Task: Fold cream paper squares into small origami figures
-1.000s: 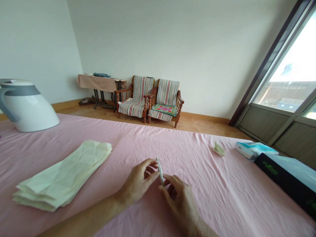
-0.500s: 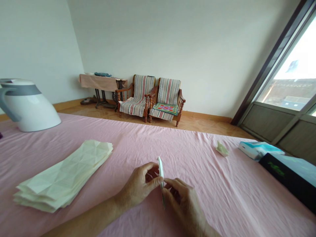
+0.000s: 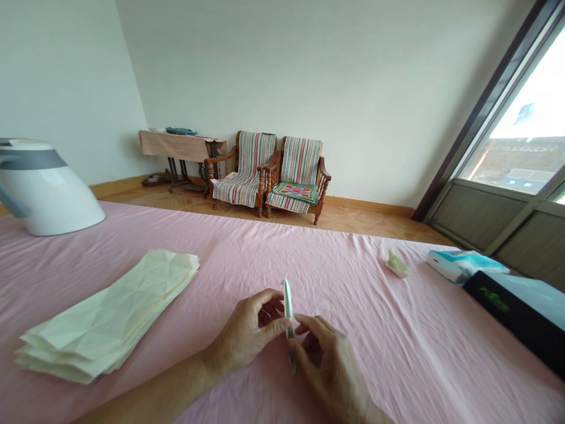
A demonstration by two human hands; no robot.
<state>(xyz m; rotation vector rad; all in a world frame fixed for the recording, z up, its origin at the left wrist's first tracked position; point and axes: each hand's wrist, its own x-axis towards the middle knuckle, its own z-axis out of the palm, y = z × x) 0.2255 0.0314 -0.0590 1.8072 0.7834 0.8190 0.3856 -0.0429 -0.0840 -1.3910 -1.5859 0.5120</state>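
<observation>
A narrow piece of folded pale paper [image 3: 288, 300] stands on edge between my two hands, seen almost end-on. My left hand [image 3: 253, 324] pinches it from the left, thumb on the near side. My right hand [image 3: 329, 359] is at its right side, the thumb against its lower part and the index finger bent near its middle. The fingertips of the right hand are partly hidden behind the thumb. To the left lies a stack of creased pale green paper sheets [image 3: 110, 312]. A small folded paper piece [image 3: 397, 264] sits by itself at the right.
A pink cloth [image 3: 212, 282] with wrinkles covers the surface. A white and grey jug [image 3: 62, 194] stands at the far left. On the right are a blue and white tissue pack [image 3: 463, 265] and a black box [image 3: 507, 312]. Two wooden chairs [image 3: 295, 171] stand beyond the edge.
The folded paper has turned slightly and its upper edges have parted a little. My right index finger has lifted slightly off it. The left hand keeps its pinch.
</observation>
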